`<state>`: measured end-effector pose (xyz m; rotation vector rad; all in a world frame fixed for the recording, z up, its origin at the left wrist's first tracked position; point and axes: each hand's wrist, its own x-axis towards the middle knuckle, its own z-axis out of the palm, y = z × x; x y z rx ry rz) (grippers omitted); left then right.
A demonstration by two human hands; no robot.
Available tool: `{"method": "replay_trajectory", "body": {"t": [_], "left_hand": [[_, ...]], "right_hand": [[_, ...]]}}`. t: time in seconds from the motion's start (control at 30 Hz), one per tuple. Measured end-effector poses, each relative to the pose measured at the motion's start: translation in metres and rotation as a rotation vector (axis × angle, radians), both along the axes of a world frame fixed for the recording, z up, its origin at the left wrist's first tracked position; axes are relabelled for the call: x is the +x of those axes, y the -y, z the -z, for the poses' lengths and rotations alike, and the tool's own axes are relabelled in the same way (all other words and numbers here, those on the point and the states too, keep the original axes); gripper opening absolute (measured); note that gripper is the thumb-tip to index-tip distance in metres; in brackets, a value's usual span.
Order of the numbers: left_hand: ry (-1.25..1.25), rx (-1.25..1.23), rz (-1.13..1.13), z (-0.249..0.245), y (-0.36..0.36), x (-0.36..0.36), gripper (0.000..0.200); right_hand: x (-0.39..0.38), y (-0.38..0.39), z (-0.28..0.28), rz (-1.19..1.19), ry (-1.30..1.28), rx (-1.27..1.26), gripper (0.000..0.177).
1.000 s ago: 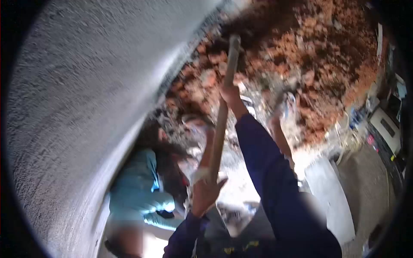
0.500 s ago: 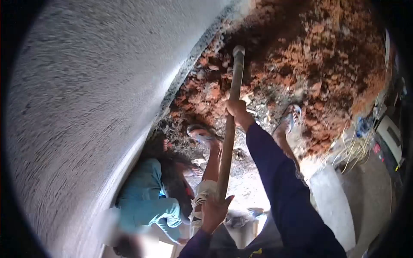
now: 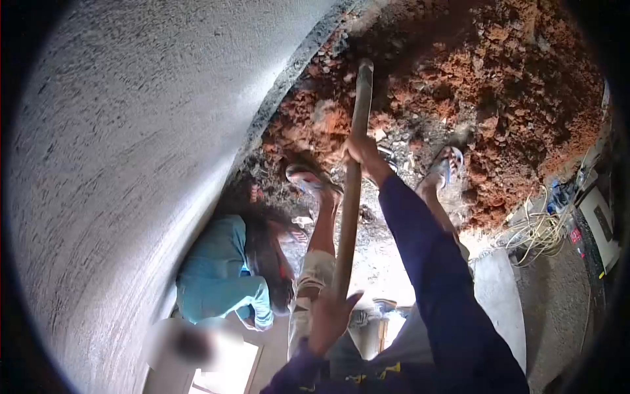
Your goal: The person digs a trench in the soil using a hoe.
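A long wooden handle (image 3: 350,223) runs nearly upright through the middle of the view, its pale far end over dark, loose soil. My right hand (image 3: 361,151) is wrapped round the handle above its middle. Lower down, my left hand (image 3: 328,322) holds the near end, with its thumb apart and its other fingers mostly hidden. Beyond and to the right of the handle lies broken reddish earth (image 3: 505,131). Whether a tool head is fixed to the far end cannot be made out.
A rough grey wall (image 3: 131,131) fills the left. A person in teal clothing (image 3: 213,276) is low beside it. My sandalled feet (image 3: 312,180) stand on rubble, either side of the handle. Coiled pale cables (image 3: 541,230) and a white-framed object (image 3: 598,226) lie at the right.
The handle's far end and my right hand have shifted slightly upward in view. The person in teal and the blurred area beside them appear shifted, as the camera view has moved.
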<state>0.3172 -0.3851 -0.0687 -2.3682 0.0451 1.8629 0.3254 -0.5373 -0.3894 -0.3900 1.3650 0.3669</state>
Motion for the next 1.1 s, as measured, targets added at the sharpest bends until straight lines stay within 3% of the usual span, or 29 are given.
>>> {"method": "replay_trajectory", "body": {"t": [0.03, 0.1, 0.13, 0.17, 0.33, 0.43, 0.5, 0.57, 0.6, 0.67, 0.7, 0.73, 0.9, 1.03, 1.1], "left_hand": [[0.017, -0.019, 0.003, 0.002, 0.004, -0.008, 0.057], [0.155, -0.224, 0.066, 0.003, 0.013, -0.027, 0.057], [0.176, -0.209, 0.168, -0.003, 0.010, -0.029, 0.054], [0.192, -0.266, -0.005, -0.018, 0.035, -0.010, 0.052], [0.245, -0.464, -0.074, -0.081, 0.092, 0.009, 0.061], [0.225, -0.534, -0.077, -0.092, 0.106, 0.012, 0.068], [0.200, -0.594, 0.034, -0.094, 0.104, 0.012, 0.070], [0.071, -0.409, 0.008, -0.106, 0.116, 0.013, 0.069], [0.043, -0.381, 0.026, -0.107, 0.115, 0.008, 0.069], [0.016, -0.361, 0.039, -0.103, 0.112, 0.000, 0.070], [0.001, -0.340, 0.022, -0.105, 0.113, -0.003, 0.070], [-0.015, -0.307, 0.012, -0.107, 0.116, -0.004, 0.070], [-0.035, -0.326, 0.028, -0.132, 0.139, 0.008, 0.072], [-0.145, -0.350, -0.109, -0.175, 0.165, 0.000, 0.066], [-0.239, -0.531, 0.015, -0.193, 0.171, -0.010, 0.071]], "right_hand": [[-0.028, -0.014, 0.061, 0.168, 0.482, 0.108, 0.023], [-0.010, 0.013, 0.046, -0.180, 0.075, -0.148, 0.024], [-0.019, 0.001, 0.061, -0.058, 0.235, -0.251, 0.020], [-0.004, 0.022, 0.004, 0.125, 0.087, -0.045, 0.017], [-0.007, 0.041, 0.003, 0.192, 0.248, 0.009, 0.017], [-0.003, 0.066, -0.041, 0.257, 0.305, 0.161, 0.014], [0.002, 0.067, -0.009, 0.203, 0.360, 0.078, 0.014], [-0.017, 0.040, 0.027, 0.113, 0.412, -0.040, 0.016], [-0.011, 0.066, -0.049, 0.261, 0.285, 0.171, 0.014], [-0.016, 0.069, -0.035, 0.267, 0.307, 0.225, 0.015], [-0.021, 0.064, -0.038, 0.285, 0.338, 0.279, 0.016], [-0.021, 0.065, -0.042, 0.323, 0.201, 0.251, 0.017], [-0.021, 0.083, -0.066, 0.288, 0.248, 0.291, 0.018], [-0.060, 0.102, -0.102, 0.373, 0.313, 0.497, 0.015], [-0.087, 0.114, -0.115, 0.558, 0.463, 0.770, 0.018]]}}
